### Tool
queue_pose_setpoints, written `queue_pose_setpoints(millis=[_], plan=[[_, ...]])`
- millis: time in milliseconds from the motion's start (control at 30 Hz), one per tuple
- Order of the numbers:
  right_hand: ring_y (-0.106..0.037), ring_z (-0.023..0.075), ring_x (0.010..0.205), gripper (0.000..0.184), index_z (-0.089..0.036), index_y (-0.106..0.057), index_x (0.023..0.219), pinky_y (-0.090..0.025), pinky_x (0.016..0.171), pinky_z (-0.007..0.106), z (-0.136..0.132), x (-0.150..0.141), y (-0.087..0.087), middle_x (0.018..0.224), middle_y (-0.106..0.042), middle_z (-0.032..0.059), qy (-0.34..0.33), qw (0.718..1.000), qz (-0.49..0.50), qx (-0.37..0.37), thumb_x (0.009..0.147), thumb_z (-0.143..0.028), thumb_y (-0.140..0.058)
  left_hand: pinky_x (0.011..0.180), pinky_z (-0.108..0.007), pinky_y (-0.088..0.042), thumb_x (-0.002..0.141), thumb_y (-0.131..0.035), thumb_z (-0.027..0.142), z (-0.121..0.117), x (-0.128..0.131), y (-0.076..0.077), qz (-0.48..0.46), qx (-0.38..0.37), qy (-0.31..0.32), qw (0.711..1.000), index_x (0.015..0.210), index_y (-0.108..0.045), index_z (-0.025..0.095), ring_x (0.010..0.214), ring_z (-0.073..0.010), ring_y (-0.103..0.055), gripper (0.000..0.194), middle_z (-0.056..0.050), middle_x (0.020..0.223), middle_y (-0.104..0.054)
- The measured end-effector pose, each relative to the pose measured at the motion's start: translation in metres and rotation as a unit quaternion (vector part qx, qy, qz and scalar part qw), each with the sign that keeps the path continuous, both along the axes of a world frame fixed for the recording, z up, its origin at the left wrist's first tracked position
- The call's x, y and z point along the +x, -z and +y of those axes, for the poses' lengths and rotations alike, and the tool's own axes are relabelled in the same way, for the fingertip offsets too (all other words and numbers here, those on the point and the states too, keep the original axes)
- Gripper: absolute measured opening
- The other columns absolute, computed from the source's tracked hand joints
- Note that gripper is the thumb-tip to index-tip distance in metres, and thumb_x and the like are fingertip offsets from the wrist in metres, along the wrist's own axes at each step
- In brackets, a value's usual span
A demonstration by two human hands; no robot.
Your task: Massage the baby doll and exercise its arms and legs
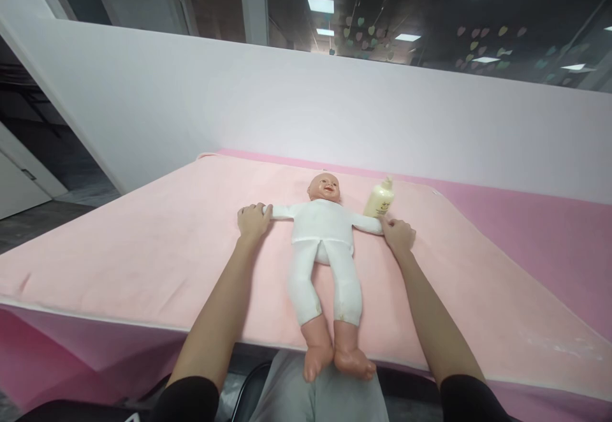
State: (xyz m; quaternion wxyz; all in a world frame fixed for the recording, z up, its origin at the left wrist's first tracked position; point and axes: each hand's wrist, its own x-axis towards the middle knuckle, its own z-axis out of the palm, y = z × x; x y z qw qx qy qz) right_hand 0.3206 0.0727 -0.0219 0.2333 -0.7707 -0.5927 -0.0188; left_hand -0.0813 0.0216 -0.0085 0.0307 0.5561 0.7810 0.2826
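A baby doll (322,221) with a white cloth body lies on its back on the pink blanket (205,243), arms stretched out sideways. Its head points away from me and its feet hang over the table's near edge, above my lap. My left hand (254,221) is closed around the end of the doll's arm on the left. At the other arm's end, my right hand (398,234) has its fingers closed on the doll's hand, which is hidden by them. Just behind that arm a pale yellow pump bottle (380,199) leans, tilted slightly to the right.
A white wall (335,109) rises behind the table, with a dark window (430,20) above it. Pink table surface (535,237) shows past the blanket at right. A chair edge (251,387) and my legs (315,393) are below the near edge.
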Motion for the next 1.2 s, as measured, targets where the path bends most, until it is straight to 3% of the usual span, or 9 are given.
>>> queue_pose_setpoints(millis=[133, 300, 567, 700, 800, 933, 1033, 1100, 1200], plan=[[-0.061, 0.0312, 0.096, 0.064, -0.014, -0.076, 0.088, -0.041, 0.084, 0.040, 0.003, 0.011, 0.004, 0.096, -0.071, 0.0182, 0.009, 0.999, 0.050, 0.012, 0.083, -0.071, -0.046, 0.110, -0.053, -0.022, 0.094, -0.033, 0.042, 0.001, -0.004, 0.005, 0.060, 0.003, -0.029, 0.998, 0.103, -0.067, 0.019, 0.115, -0.0317, -0.055, 0.042, -0.016, 0.112, -0.069], [-0.061, 0.0269, 0.089, 0.042, -0.016, -0.076, 0.088, -0.042, 0.075, 0.034, 0.005, 0.022, 0.010, 0.094, -0.073, 0.0138, -0.003, 0.983, 0.180, 0.047, 0.083, -0.048, -0.049, 0.110, -0.060, -0.020, 0.094, -0.030, 0.046, 0.006, -0.015, 0.010, 0.018, 0.006, -0.118, 0.993, 0.092, -0.069, 0.017, 0.115, -0.0348, -0.055, 0.049, -0.019, 0.115, -0.067], [-0.063, 0.0266, 0.094, 0.034, -0.014, -0.073, 0.096, -0.045, 0.079, 0.034, 0.004, 0.024, 0.014, 0.100, -0.072, 0.0148, 0.029, 0.976, 0.206, 0.060, 0.080, -0.028, -0.046, 0.102, -0.054, -0.034, 0.090, -0.037, 0.048, 0.005, -0.019, 0.006, -0.001, -0.009, -0.124, 0.992, 0.080, -0.067, 0.016, 0.113, -0.0366, -0.056, 0.046, -0.020, 0.111, -0.066], [-0.062, 0.0258, 0.102, 0.039, -0.017, -0.066, 0.110, -0.047, 0.086, 0.035, 0.007, 0.009, 0.013, 0.113, -0.068, 0.0126, 0.096, 0.946, 0.291, 0.102, 0.075, -0.026, -0.050, 0.091, -0.044, -0.045, 0.085, -0.051, 0.049, 0.011, -0.019, 0.009, -0.134, 0.079, -0.120, 0.980, 0.078, -0.057, 0.019, 0.098, -0.0300, -0.062, 0.032, -0.014, 0.096, -0.066], [-0.063, 0.0229, 0.094, 0.040, -0.017, -0.058, 0.110, -0.051, 0.079, 0.033, 0.011, 0.000, 0.010, 0.106, -0.065, 0.0099, 0.152, 0.876, 0.436, 0.139, 0.073, -0.023, -0.046, 0.086, -0.035, -0.049, 0.079, -0.064, 0.037, 0.019, -0.019, 0.008, -0.350, 0.200, -0.171, 0.899, 0.080, -0.048, 0.021, 0.088, -0.0198, -0.063, 0.023, -0.004, 0.086, -0.061], [-0.057, 0.0195, 0.067, 0.016, -0.021, -0.047, 0.087, -0.052, 0.062, 0.034, 0.011, -0.004, 0.004, 0.073, -0.051, 0.0024, 0.140, 0.782, 0.596, 0.120, 0.078, -0.022, -0.034, 0.074, -0.024, -0.052, 0.090, -0.047, 0.033, 0.024, -0.021, 0.001, -0.689, 0.270, -0.147, 0.657, 0.074, -0.037, 0.021, 0.071, -0.0097, -0.059, 0.023, 0.000, 0.074, -0.050], [-0.052, 0.0153, 0.059, 0.003, -0.024, -0.038, 0.080, -0.051, 0.056, 0.030, 0.005, -0.007, 0.001, 0.067, -0.040, -0.0025, 0.139, 0.657, 0.725, 0.150, 0.082, -0.024, -0.036, 0.073, -0.023, -0.053, 0.094, -0.043, 0.042, 0.021, -0.018, -0.001, -0.797, 0.291, -0.079, 0.523, 0.076, -0.038, 0.021, 0.072, -0.0088, -0.059, 0.029, -0.001, 0.078, -0.050], [-0.051, 0.0130, 0.058, 0.006, -0.025, -0.036, 0.079, -0.052, 0.055, 0.027, 0.000, -0.013, 0.000, 0.068, -0.039, -0.0037, 0.136, 0.568, 0.794, 0.167, 0.083, -0.027, -0.039, 0.077, -0.024, -0.054, 0.091, -0.050, 0.046, 0.019, -0.011, 0.000, -0.817, 0.314, -0.067, 0.479, 0.082, -0.041, 0.021, 0.079, -0.0097, -0.061, 0.028, -0.002, 0.088, -0.053], [-0.053, 0.0117, 0.061, 0.008, -0.024, -0.035, 0.077, -0.054, 0.057, 0.025, -0.005, -0.028, 0.000, 0.070, -0.044, -0.0039, 0.108, 0.503, 0.838, 0.181, 0.083, -0.028, -0.039, 0.084, -0.027, -0.053, 0.088, -0.057, 0.043, 0.020, 0.004, 0.003, -0.814, 0.334, -0.051, 0.473, 0.090, -0.044, 0.023, 0.088, -0.0106, -0.062, 0.024, -0.001, 0.100, -0.054]])
